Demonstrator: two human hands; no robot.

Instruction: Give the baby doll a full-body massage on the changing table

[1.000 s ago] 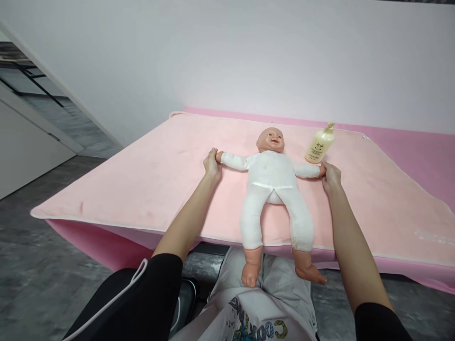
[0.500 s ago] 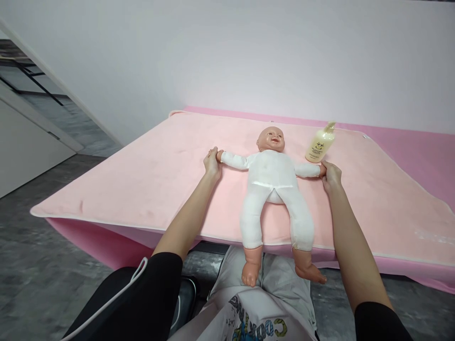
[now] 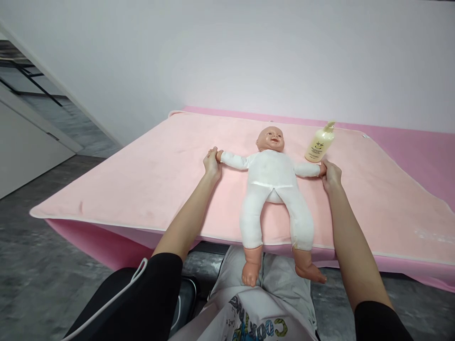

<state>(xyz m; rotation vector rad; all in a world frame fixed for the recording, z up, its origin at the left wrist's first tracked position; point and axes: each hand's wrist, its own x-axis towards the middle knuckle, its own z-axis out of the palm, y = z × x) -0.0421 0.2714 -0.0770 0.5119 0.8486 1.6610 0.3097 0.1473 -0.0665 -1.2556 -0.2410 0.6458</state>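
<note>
Head view: the left hand (image 3: 212, 163) and right hand (image 3: 331, 174) are clamped on the outstretched hands of the doll (image 3: 272, 170); the bottle (image 3: 319, 143) stands beside the doll's head.

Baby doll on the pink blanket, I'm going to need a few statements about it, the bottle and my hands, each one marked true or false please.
1. The baby doll lies on its back on the pink blanket. True.
2. The pump bottle is nearer to the right hand than to the left hand. True.
3. The left hand is holding the pump bottle. False: it holds the baby doll at the end of one arm.
4. Both feet lie flat on the pink blanket. False: the feet stick out past its near edge.
5. The baby doll's arms are spread out to the sides. True.
</note>
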